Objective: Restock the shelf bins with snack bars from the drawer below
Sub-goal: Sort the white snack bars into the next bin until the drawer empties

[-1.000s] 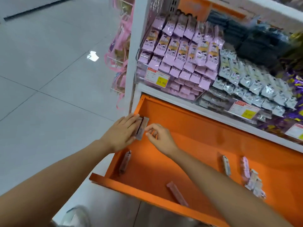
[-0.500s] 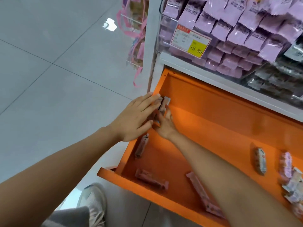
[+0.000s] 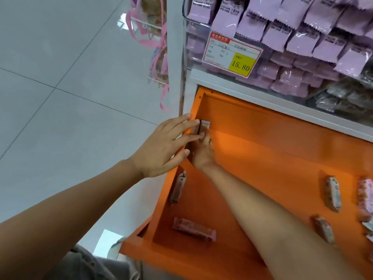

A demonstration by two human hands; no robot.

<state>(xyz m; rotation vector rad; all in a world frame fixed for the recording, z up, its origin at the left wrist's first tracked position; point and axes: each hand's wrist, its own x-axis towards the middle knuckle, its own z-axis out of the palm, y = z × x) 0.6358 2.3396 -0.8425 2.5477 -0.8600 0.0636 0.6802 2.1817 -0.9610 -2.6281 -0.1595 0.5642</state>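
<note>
held bars (image 3: 204, 126): a small stack at the far left corner of the orange drawer (image 3: 262, 158), against its left wall, between both hands.

left hand (image 3: 165, 146): fingers straight and spread, laid flat against the outer side of the stack; nothing is enclosed.

right hand (image 3: 201, 152): inside the drawer, thumb pressed up on the stack, pinching it. the other fingers are hidden behind the left hand.

loose bars: one (image 3: 178, 189) lies along the left wall, one (image 3: 193, 229) near the front edge, and several (image 3: 333, 196) at the right side.

shelf bin (image 3: 282, 27): directly above the drawer, filled with pink packets; a price tag (image 3: 232, 53) is on its front.
</note>
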